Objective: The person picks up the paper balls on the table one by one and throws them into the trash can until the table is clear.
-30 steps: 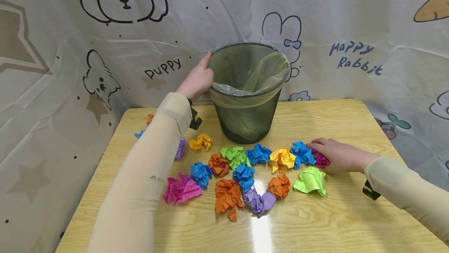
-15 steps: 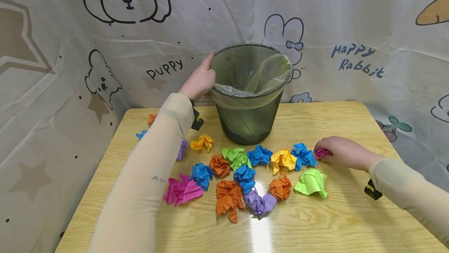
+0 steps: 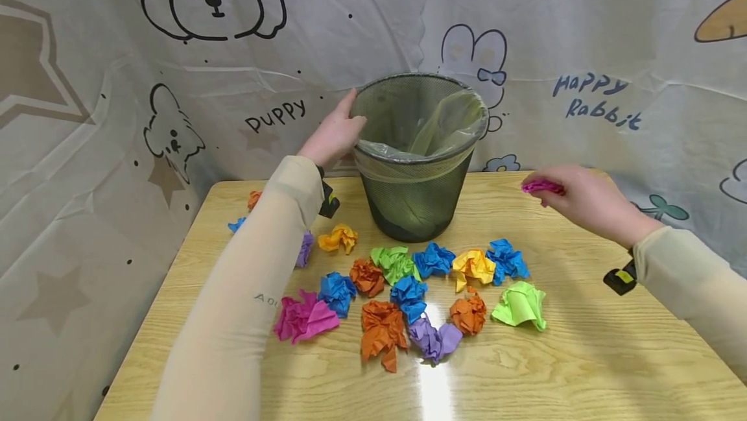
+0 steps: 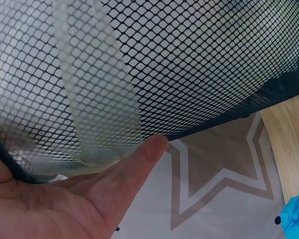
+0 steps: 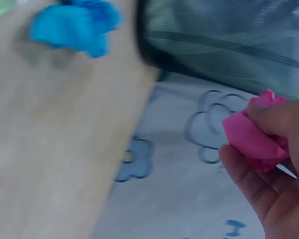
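Note:
My left hand (image 3: pixel 334 134) holds a dark mesh wastebasket (image 3: pixel 411 204) at the left of its rim. In the left wrist view, fingers (image 4: pixel 134 169) lie along the mesh wall. A pale plastic liner (image 3: pixel 449 119) is folded over the rim. My right hand (image 3: pixel 595 200) pinches a crumpled magenta paper ball (image 5: pixel 256 139) between thumb and fingers. It is raised above the table, to the right of the wastebasket. Nearest below are a blue paper ball (image 3: pixel 506 260) and a light green one (image 3: pixel 521 305).
Several more crumpled balls lie on the wooden table (image 3: pixel 583 356), among them yellow (image 3: pixel 473 266), orange (image 3: pixel 382 330), purple (image 3: pixel 433 339) and pink (image 3: pixel 305 317). My left forearm partly covers some at the left. A printed cloth (image 3: pixel 385 25) hangs behind the table.
My right hand has lifted the magenta paper ball from the row on the table and moved it up and back. The left hand stays at the wastebasket rim.

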Tool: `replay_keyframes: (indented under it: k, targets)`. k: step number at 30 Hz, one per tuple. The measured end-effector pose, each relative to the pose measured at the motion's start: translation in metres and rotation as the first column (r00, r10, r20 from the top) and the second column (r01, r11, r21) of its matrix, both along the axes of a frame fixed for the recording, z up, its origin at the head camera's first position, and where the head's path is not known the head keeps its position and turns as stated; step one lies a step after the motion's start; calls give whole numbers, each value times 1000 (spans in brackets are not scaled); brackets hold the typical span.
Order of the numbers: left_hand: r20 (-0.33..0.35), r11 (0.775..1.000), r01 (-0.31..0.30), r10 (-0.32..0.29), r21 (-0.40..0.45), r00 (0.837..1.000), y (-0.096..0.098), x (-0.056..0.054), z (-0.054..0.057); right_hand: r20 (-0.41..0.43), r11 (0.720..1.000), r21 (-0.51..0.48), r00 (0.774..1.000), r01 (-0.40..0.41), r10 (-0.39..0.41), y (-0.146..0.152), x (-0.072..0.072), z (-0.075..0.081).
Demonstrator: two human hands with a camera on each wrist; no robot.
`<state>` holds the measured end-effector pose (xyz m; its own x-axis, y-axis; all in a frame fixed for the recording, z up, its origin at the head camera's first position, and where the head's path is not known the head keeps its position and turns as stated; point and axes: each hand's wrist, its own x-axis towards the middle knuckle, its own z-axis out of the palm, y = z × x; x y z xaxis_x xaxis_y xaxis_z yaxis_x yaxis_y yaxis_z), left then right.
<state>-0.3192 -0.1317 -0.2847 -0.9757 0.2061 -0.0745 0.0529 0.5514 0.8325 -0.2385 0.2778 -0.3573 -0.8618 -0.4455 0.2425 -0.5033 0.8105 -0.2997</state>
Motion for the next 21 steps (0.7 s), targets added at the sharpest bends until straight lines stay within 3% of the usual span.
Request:
replay_keyframes:
  k: [5, 12, 21]
  targets:
    - [-11, 1000, 3, -3, -11, 1000, 0, 0, 0, -109, 993, -117, 994, 5, -18, -12, -7, 31]
    - [-12, 1000, -10, 10, -6, 1000, 1, -1, 1, -212, 980, -199, 976, 7, -50, -36, -19, 67]
    - [-18, 1000, -14, 14, -10, 1000, 2, 0, 0, -192, 964, -264, 980, -6, -47, -73, -36, 99]
